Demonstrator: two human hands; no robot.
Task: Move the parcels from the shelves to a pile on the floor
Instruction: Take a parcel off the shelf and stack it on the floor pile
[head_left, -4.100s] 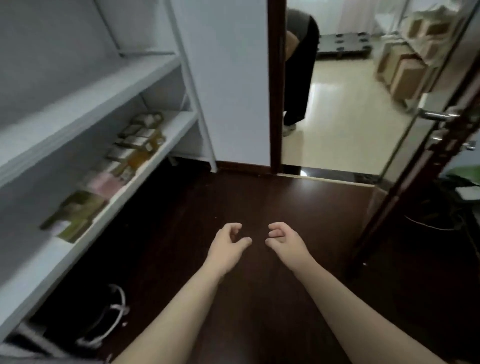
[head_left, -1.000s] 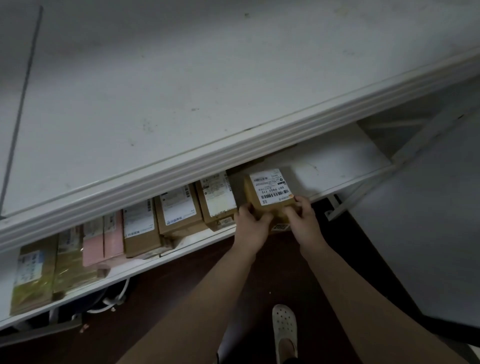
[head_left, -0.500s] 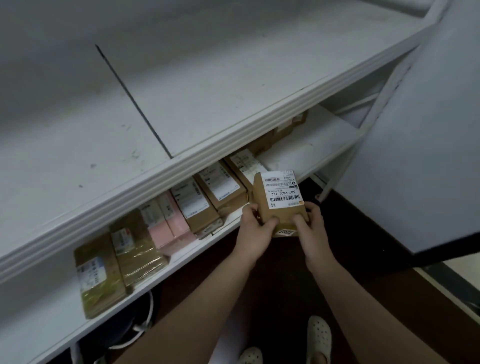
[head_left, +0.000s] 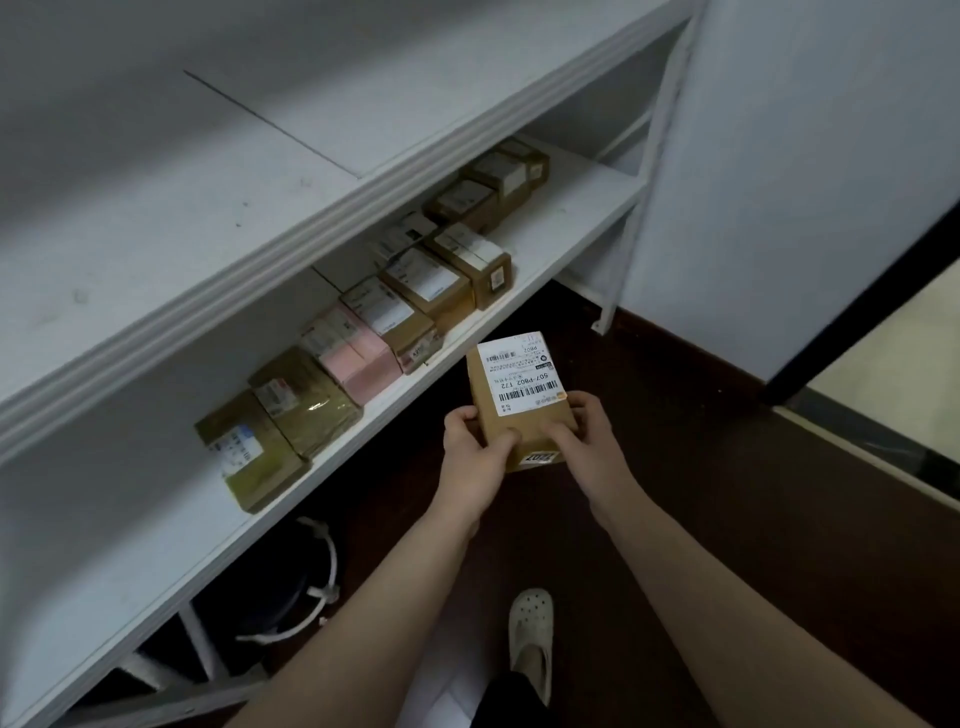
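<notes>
I see that the brown parcel (head_left: 522, 400) is now clear of the lower shelf (head_left: 571, 202), just in front of its edge, with the left hand (head_left: 475, 449) and right hand (head_left: 589, 441) curled around its near end, so next comes lowering it to the floor (head_left: 701, 467).

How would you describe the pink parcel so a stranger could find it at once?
On the white shelving at the left, look along the lower shelf. The pink parcel lies mid-row, between an olive taped parcel and a brown carton; it alone is pink.
</notes>
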